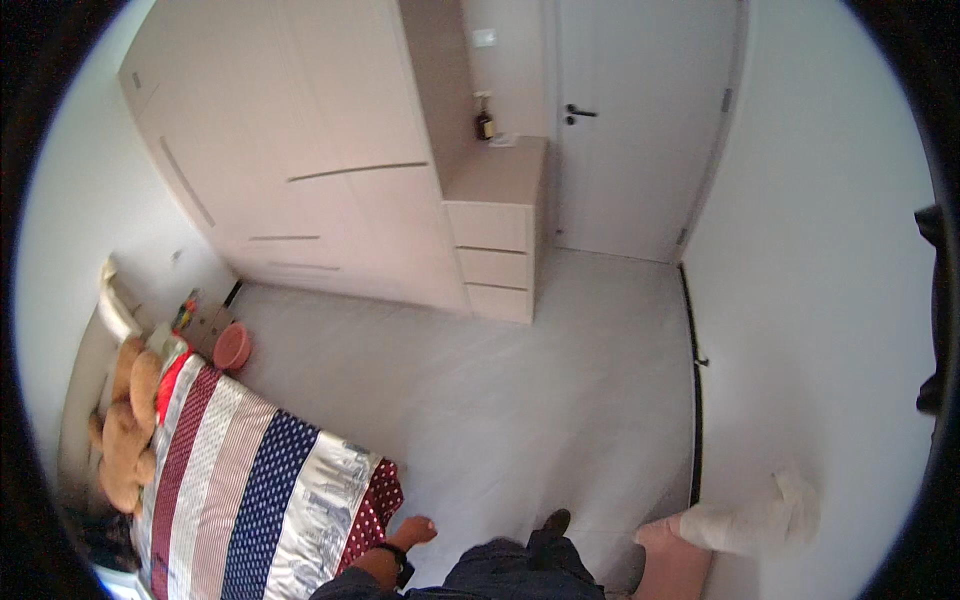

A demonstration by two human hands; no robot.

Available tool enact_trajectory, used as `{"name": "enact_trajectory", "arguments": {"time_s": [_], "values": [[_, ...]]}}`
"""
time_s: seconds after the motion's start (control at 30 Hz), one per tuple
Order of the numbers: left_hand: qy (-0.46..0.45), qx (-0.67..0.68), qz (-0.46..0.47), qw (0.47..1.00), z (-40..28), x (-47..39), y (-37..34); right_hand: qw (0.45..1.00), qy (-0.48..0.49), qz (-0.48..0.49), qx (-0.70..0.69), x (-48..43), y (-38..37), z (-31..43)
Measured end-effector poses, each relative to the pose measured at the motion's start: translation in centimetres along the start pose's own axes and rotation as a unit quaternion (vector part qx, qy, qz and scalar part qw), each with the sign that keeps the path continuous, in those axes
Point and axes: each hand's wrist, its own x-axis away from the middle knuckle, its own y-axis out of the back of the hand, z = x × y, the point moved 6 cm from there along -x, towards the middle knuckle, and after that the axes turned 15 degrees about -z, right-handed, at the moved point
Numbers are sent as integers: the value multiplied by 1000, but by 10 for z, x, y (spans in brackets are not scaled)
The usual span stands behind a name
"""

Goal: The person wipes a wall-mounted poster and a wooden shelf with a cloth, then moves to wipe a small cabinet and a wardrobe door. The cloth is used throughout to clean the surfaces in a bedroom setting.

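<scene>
My left hand [414, 531] hangs low beside the foot end of a bed, close to the dotted maroon edge of the bedspread. A dark band or watch [397, 559] circles that wrist. Nothing shows in this hand, but its fingers are too blurred to tell apart. My right hand is out of view. The striped, patterned bedspread [255, 480] covers the bed at left. A brown plush toy [127, 450] lies at the headboard end. Below me, one dark shoe [556, 520] rests on the grey floor [480, 405].
A pale wardrobe [330, 105] adjoins a drawer unit [491, 247] bearing a dark pump bottle [484, 126]. The door [645, 135] is closed. A pink basin [232, 346] stands by the bedside. At lower right, whitish cloth or plastic [750, 519] lies on a pinkish piece of furniture [671, 566].
</scene>
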Motion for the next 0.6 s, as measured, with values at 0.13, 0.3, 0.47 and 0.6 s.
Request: {"name": "enact_trajectory", "arguments": {"time_s": [0.13,0.3,0.47,0.6], "values": [[66,138,-111,982,-37,-29,67,973,-49,138,-177,-57,-36,128],[58,127,-92,986,-44,-71,94,918,-63,288,-264,-108,-82,284],[132,46,23,990,20,-124,52,864,30,387,-320,-108,-184,450],[94,63,-6,994,68,-182,67,887,-28,262,-380,-66,-262,518]]}}
